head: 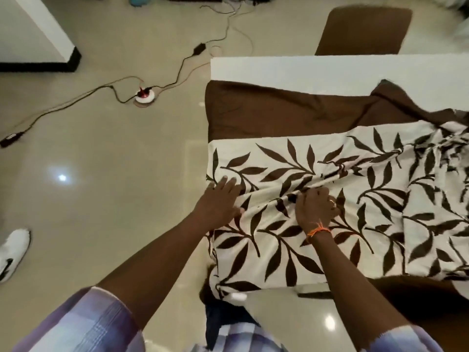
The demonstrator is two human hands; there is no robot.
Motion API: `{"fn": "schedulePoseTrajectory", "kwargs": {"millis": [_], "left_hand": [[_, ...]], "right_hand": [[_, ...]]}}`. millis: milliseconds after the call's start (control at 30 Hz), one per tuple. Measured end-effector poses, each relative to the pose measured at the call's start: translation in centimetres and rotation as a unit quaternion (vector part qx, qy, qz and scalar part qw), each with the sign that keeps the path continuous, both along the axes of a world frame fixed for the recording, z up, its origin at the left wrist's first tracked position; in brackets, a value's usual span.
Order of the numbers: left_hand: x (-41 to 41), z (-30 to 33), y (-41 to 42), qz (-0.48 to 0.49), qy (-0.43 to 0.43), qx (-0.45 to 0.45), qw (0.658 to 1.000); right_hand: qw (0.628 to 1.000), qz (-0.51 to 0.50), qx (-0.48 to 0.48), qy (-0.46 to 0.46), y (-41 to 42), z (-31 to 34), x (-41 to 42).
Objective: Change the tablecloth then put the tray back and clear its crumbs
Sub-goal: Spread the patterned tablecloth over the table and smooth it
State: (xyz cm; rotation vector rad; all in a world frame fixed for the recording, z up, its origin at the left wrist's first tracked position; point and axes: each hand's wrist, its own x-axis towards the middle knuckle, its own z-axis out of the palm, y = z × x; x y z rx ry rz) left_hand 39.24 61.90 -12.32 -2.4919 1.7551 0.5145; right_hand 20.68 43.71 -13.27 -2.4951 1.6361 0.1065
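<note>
A cream tablecloth (317,245) with dark brown leaves and a plain brown border lies rumpled over the left end of a white table (304,68). My left hand (219,201) rests flat on the cloth at the table's left edge, fingers spread. My right hand (316,208) pinches a raised fold of the cloth near the middle of the near side. An orange thread is tied round that wrist. The cloth bunches into folds towards the right. No tray is in view.
A brown chair (365,29) stands behind the table, and another brown seat (418,298) is at the near right. On the tiled floor to the left lie cables and a round power socket (144,96). A white shoe (12,252) sits at the far left.
</note>
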Motion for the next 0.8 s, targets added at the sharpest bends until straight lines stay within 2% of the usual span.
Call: {"fn": "schedulePoseTrajectory", "kwargs": {"millis": [267, 400, 500, 567, 633, 700, 800], "left_hand": [[9.5, 0.0, -7.5, -0.070, 0.017, 0.023, 0.997], [17.1, -1.1, -11.4, -0.099, -0.009, 0.026, 0.995], [23.5, -2.9, -14.2, -0.106, -0.001, -0.025, 0.994], [26.8, -3.0, -16.4, -0.117, 0.010, -0.020, 0.993], [29.5, -2.6, -17.8, -0.117, 0.015, 0.009, 0.993], [32.3, -1.9, -18.9, -0.126, -0.002, 0.027, 0.992], [35.4, -0.8, -20.7, -0.164, -0.014, 0.047, 0.985]], "right_hand": [[0.983, -0.172, 0.060, -0.025, 2.2, -0.3, 4.9], [0.943, -0.304, 0.093, -0.100, 1.2, 0.2, 6.7], [0.926, -0.336, 0.165, -0.045, 1.4, 0.3, 9.7], [0.919, -0.379, 0.105, -0.033, 1.4, 0.5, 13.0], [0.919, -0.388, 0.065, -0.034, 1.9, 0.9, 16.8], [0.916, -0.378, 0.095, -0.089, 2.3, 1.3, 21.3], [0.964, -0.237, 0.113, -0.034, 0.9, 1.3, 28.7]]}}
